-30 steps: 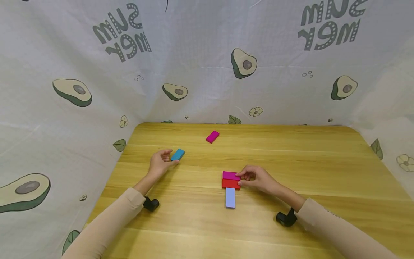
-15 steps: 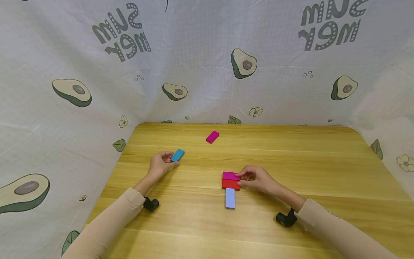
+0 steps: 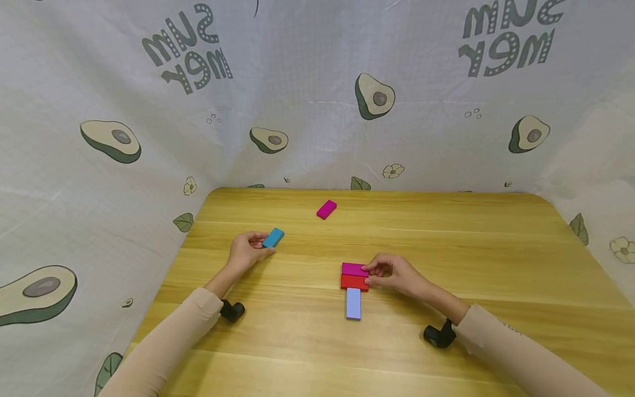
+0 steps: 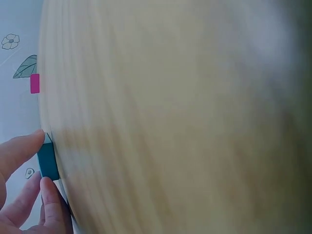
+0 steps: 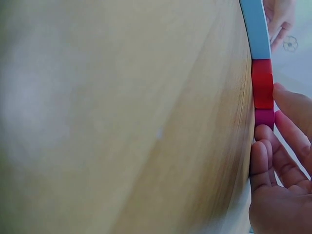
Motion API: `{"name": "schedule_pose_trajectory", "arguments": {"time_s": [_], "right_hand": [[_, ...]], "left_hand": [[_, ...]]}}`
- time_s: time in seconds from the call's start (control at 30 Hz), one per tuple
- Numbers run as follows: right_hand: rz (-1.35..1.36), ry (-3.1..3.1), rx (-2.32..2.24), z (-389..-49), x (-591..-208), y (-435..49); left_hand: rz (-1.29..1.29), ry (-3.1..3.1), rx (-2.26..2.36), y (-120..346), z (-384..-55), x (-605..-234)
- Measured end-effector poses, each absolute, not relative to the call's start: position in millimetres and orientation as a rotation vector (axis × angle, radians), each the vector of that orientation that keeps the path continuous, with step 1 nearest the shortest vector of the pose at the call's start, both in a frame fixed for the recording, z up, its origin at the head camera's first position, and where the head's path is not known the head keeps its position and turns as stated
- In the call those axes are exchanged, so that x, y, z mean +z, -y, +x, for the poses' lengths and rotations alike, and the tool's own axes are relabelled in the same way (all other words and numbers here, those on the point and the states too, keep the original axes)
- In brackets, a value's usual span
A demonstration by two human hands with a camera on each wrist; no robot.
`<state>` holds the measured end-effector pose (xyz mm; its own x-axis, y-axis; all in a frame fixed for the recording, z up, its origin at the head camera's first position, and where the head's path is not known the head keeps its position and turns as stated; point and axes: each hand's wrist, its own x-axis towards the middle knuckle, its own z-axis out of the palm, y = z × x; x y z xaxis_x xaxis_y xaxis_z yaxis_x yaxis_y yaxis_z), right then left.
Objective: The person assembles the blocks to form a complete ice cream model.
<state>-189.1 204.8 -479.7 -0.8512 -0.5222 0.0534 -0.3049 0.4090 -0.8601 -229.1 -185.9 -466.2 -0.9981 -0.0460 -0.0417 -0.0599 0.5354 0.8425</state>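
Observation:
In the head view my left hand (image 3: 245, 250) is at the left of the table, its thumb and fingers pinching a small blue rectangular block (image 3: 273, 238). The left wrist view shows the thumb at one end of this blue block (image 4: 48, 160) and fingertips at the other. My right hand (image 3: 395, 273) bends over the right ends of a magenta block (image 3: 352, 269) and a red block (image 3: 351, 282), which lie side by side. Its thumb rests on the red one and the index finger on the magenta one. A lavender block (image 3: 354, 304) points toward me from the red block's front side.
A second magenta block (image 3: 326, 209) lies slanted near the back of the wooden table (image 3: 446, 231). Behind the table hangs a white cloth (image 3: 307, 66) printed with avocados. Black wrist cameras sit beneath the left sleeve (image 3: 171, 339) and the right sleeve (image 3: 516, 350).
The left hand's fingers have drawn in slightly against the blue block. The right hand and the other blocks stay where they were.

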Motion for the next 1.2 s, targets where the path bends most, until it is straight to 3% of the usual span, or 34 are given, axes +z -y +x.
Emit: {"name": "schedule_pose_trajectory", "arguments": {"time_s": [1.2], "right_hand": [[-0.752, -2.462, -1.402, -188, -476, -204]], "left_hand": [[-0.010, -2.685, 1.422, 171, -241, -460]]}}
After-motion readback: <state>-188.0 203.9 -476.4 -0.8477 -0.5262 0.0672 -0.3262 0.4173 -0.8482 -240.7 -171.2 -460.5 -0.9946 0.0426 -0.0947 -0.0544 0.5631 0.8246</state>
